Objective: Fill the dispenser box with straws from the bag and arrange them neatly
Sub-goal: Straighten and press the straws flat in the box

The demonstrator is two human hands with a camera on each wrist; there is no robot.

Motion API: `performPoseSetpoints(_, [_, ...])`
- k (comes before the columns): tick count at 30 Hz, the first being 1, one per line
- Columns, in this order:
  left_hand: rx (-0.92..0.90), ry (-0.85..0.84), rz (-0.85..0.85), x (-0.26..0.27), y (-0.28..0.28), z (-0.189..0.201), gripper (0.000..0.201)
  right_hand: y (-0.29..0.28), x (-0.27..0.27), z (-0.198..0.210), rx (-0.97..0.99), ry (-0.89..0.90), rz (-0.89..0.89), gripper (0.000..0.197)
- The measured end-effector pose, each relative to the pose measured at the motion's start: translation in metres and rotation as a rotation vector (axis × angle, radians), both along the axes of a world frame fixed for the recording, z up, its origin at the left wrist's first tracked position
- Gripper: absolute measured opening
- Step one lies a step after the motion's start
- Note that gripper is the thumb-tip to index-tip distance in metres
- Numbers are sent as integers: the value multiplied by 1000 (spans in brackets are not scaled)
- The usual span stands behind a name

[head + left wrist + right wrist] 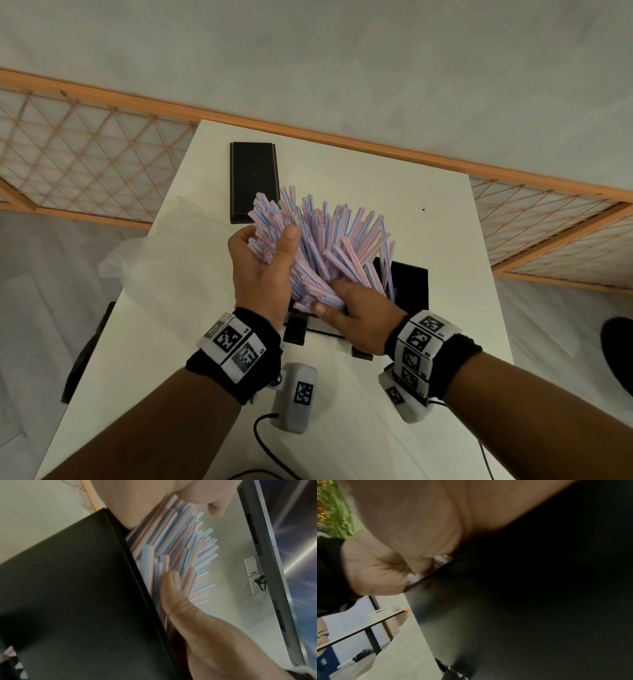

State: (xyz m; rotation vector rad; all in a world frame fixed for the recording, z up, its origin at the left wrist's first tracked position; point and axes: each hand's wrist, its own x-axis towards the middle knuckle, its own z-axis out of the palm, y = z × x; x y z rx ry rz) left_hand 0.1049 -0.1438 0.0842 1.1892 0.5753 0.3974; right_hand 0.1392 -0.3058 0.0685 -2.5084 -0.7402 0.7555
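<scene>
Straws (329, 246): big striped bunch, fanned out and crossed, lower ends down in black dispenser box (412, 287) at near part of desk (376, 178), tops splayed well above rim. Left hand (263, 270) curled round left side of bunch, thumb pressing; right hand (349, 315) gripped lower ends at box mouth. Risks, as judged: loose outer straws could slip over rim onto desk; crossed ones could jam and bend if pushed down; light box could tip under sideways push. Lid (254, 181) lay apart, beyond; clear bag (164, 260) left of hands.
</scene>
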Motion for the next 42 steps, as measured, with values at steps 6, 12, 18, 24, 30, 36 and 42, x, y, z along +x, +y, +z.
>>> performPoseSetpoints(6, [67,76,-18,-4,3,-6,83,-6,5,10,-64,-13,-17,46])
performPoseSetpoints(12, [7,143,-16,-5,11,-12,95,-35,-8,30,17,-180,-113,29])
performPoseSetpoints(18, [30,219,-103,-2,4,-14,74,-22,-18,11,27,-65,1,48])
performPoseSetpoints(24, [273,344,-165,-13,14,2,53,-16,-9,0,-122,9,-10,50])
performPoseSetpoints(30, [614,462,-418,-18,25,15,42,-5,-4,-2,-116,100,9,49])
performPoseSetpoints(36, [775,464,-487,-13,24,20,59,-3,-5,-5,-120,86,30,71])
performPoseSetpoints(42, [446,389,-527,-9,23,25,48,-11,-6,5,100,-2,-38,24])
